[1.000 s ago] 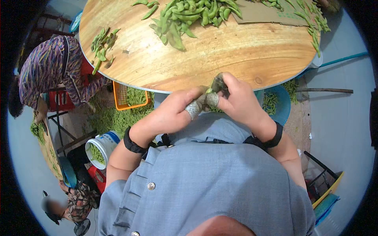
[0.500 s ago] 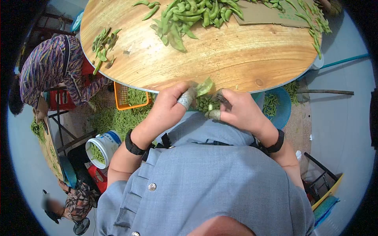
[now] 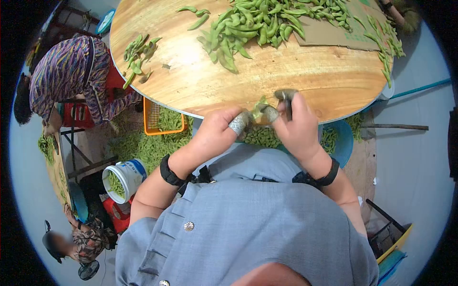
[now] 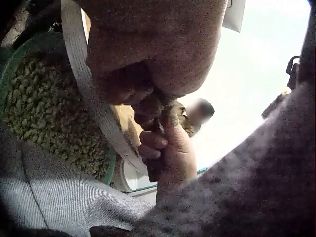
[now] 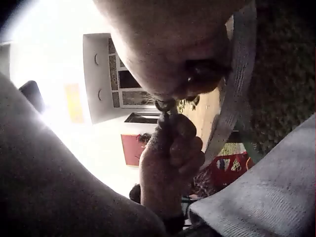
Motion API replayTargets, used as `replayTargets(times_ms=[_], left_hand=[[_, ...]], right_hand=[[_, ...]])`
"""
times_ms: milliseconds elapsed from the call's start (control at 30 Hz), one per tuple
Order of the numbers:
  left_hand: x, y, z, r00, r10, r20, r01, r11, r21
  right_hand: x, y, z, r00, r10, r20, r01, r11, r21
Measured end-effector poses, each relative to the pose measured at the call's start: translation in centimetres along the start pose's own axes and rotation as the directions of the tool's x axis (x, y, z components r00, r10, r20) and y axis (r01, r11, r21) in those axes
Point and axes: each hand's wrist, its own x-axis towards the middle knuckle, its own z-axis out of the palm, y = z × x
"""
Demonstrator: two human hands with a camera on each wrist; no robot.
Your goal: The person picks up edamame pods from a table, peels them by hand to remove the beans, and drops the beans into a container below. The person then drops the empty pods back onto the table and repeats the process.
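Observation:
At the near table edge in the head view, my left hand [image 3: 215,129] holds a green bean pod [image 3: 260,106], its thumb wrapped in silvery tape. My right hand [image 3: 300,125] meets it from the other side, its grey-wrapped thumb against the pod and its covered forefinger raised apart. In the left wrist view the left hand [image 4: 158,44] looms at the top, the right hand [image 4: 173,153] beyond it. Thumbs come together in the right wrist view, where the left hand [image 5: 170,160] is seen fist-like; the pod is mostly hidden there. Below lie shelled beans [image 3: 260,137] in a basin [image 4: 15,64].
Bean pods [image 3: 257,24] are heaped on the round wooden table [image 3: 191,86], by a flattened cardboard [image 3: 329,35]. To the left are an orange crate [image 3: 164,132], a white bucket [image 3: 125,178] and pods on the floor. A blue basin [image 3: 344,143] stands right. Other people [image 3: 67,71] work nearby.
Half a second ago the hands were apart, the left with the pod and the right lower over the beans. Now they meet at the pod. The head view has tilted slightly.

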Motion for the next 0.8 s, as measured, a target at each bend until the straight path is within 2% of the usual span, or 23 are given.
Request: replayTargets(times_ms=[33,67,100,133,167,200,233,267,300,400,433,467,500,600,633,667,700,733,767,800], left_hand=[[0.2,-0.5,0.3,0.984,0.159,-0.076,-0.147,0.979,0.143],[0.3,-0.8,0.5,0.939,0.319,-0.128,-0.273,0.917,0.290],[0.3,-0.8,0.5,0.940,0.317,-0.128,-0.271,0.919,0.287],[0.3,-0.7,0.5,0.977,0.185,-0.110,-0.180,0.982,0.056],[0.3,-0.6,0.4,0.996,0.059,-0.061,-0.069,0.982,-0.173],[0.2,-0.2,0.4,0.996,0.062,-0.063,-0.072,0.982,-0.175],[0.0,0.4,0.3,0.999,0.000,-0.038,-0.012,0.944,-0.331],[-0.2,0.7,0.3,0.998,-0.058,-0.003,0.050,0.877,-0.477],[-0.2,0.5,0.1,0.998,-0.061,-0.003,0.052,0.876,-0.480],[-0.1,-0.2,-0.3,0.997,-0.012,0.071,0.040,0.915,-0.402],[-0.1,-0.3,-0.3,0.996,0.088,0.004,-0.085,0.970,-0.227],[-0.1,-0.4,-0.3,0.979,0.197,-0.042,-0.199,0.979,-0.036],[-0.2,-0.6,-0.3,0.979,0.197,-0.043,-0.199,0.979,-0.038],[-0.8,-0.9,-0.6,0.983,0.180,-0.037,-0.178,0.983,0.045],[-0.9,-0.9,-0.8,0.972,0.228,-0.049,-0.221,0.968,0.119],[-1.1,-0.8,-0.9,0.959,0.277,-0.058,-0.261,0.946,0.193],[-1.3,-0.7,-1.0,0.959,0.276,-0.061,-0.260,0.946,0.191],[-1.5,-0.4,-0.9,0.970,0.239,-0.051,-0.238,0.971,0.031],[-1.6,-0.2,-1.0,0.978,0.205,-0.033,-0.207,0.970,-0.128],[-1.6,-0.1,-1.0,0.978,0.204,-0.034,-0.207,0.970,-0.129]], right_hand=[[0.0,-0.4,-0.1,0.986,-0.162,-0.039,0.148,0.959,-0.240],[0.1,-0.6,0.1,0.976,-0.216,0.012,0.214,0.956,-0.198],[0.1,-0.4,0.5,0.977,-0.214,0.014,0.213,0.957,-0.198],[0.0,0.1,1.0,0.995,-0.076,0.057,0.077,0.997,-0.004],[0.0,0.4,1.4,0.991,0.050,0.124,-0.072,0.981,0.181],[-0.1,0.4,1.6,0.969,0.151,0.194,-0.216,0.899,0.380],[0.0,0.0,1.4,0.969,0.152,0.195,-0.217,0.900,0.379],[0.1,-0.7,1.0,0.905,0.276,0.325,-0.410,0.770,0.488],[0.2,-1.1,0.7,0.807,0.364,0.465,-0.586,0.593,0.553],[0.2,-1.2,0.4,0.775,0.370,0.512,-0.620,0.606,0.499],[0.1,-0.8,0.5,0.774,0.371,0.513,-0.621,0.606,0.498],[0.0,-0.1,0.8,0.878,0.254,0.405,-0.430,0.792,0.434],[-0.1,0.2,0.9,0.945,0.103,0.312,-0.210,0.919,0.333],[0.2,-0.7,0.8,0.916,0.165,0.367,-0.259,0.940,0.224],[0.2,-0.7,0.9,0.915,0.165,0.367,-0.259,0.940,0.223],[0.3,-0.5,1.2,0.917,0.139,0.374,-0.274,0.900,0.339],[0.4,-0.5,1.3,0.919,0.112,0.379,-0.288,0.847,0.448],[0.7,-1.0,0.9,0.917,0.111,0.383,-0.289,0.847,0.446],[1.2,-1.9,0.0,0.816,0.231,0.529,-0.512,0.713,0.479],[1.5,-2.5,-0.5,0.676,0.311,0.669,-0.705,0.536,0.463]])
